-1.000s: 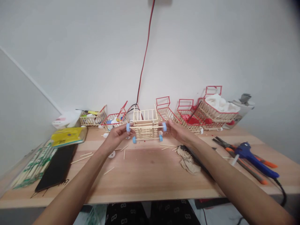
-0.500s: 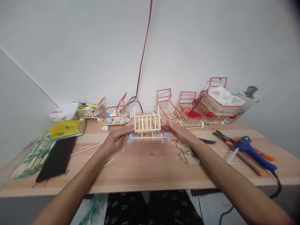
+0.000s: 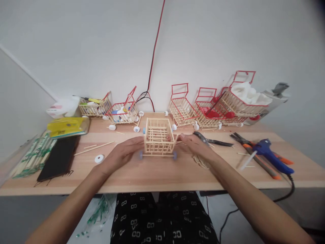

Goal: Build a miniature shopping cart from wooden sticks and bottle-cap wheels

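A miniature shopping cart (image 3: 159, 147) of thin bare wooden sticks stands in the middle of the table, tilted so that the inside of its basket shows. Light blue wheels sit under it, the near pair blurred. My left hand (image 3: 127, 150) is at its left side with the fingers against the basket. On the other side, my right hand (image 3: 193, 146) presses its fingers near the right upright, so the cart is held between both hands. The far fingertips are hidden behind the basket. Beside my left wrist lies a white disc (image 3: 99, 158) with a hole.
Several red-trimmed stick carts (image 3: 183, 110) line the wall. To the right lie pliers (image 3: 256, 159), a blue glue gun (image 3: 271, 156), scissors (image 3: 213, 140) and crumpled brown paper (image 3: 201, 162). At the left are a black phone-like slab (image 3: 59, 157), bundled sticks (image 3: 33, 157) and a yellow packet (image 3: 67, 127).
The cart has tipped in my hands, so its basket floor now shows, and it sits slightly nearer to me. The white disc by my left wrist has come into sight.
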The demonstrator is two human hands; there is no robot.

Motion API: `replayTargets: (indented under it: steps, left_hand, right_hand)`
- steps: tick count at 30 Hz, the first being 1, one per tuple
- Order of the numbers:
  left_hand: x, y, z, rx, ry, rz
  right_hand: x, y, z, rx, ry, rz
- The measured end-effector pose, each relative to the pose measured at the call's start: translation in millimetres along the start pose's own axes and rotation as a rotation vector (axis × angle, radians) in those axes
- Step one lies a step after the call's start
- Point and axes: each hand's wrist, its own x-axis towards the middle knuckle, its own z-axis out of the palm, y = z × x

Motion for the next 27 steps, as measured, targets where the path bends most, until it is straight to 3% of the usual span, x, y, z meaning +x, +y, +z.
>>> replayTargets:
  steps: [8,13,16,21,27]
  left_hand:
    - [-7.3,1.7,2.1,-0.146,0.078,-0.091]
    - [-11.0,-2.4,-3.1,-0.207,0.283,-0.222]
    - [-9.9,4.3,-6.0,-0.139,0.333,-0.249]
    - [-3.6,24.7,-1.5,-0.028,0.267,-0.179]
    - [4.6,29.9,6.9,0.062,0.2,-0.123]
  right_hand:
    - [-3.5,-0.8,11.1,0.053,0.084,-0.02]
    - [-2.5,5.7,1.9,-0.072,0.339,-0.076]
    - [-3.9,5.3,-2.7,-0.164,0.445,-0.166]
    - [-8.8,-1.1,3.9,-0.273,0.512,-0.313]
    - [-6.9,-3.5,13.4,-0.409,0.409,-0.407]
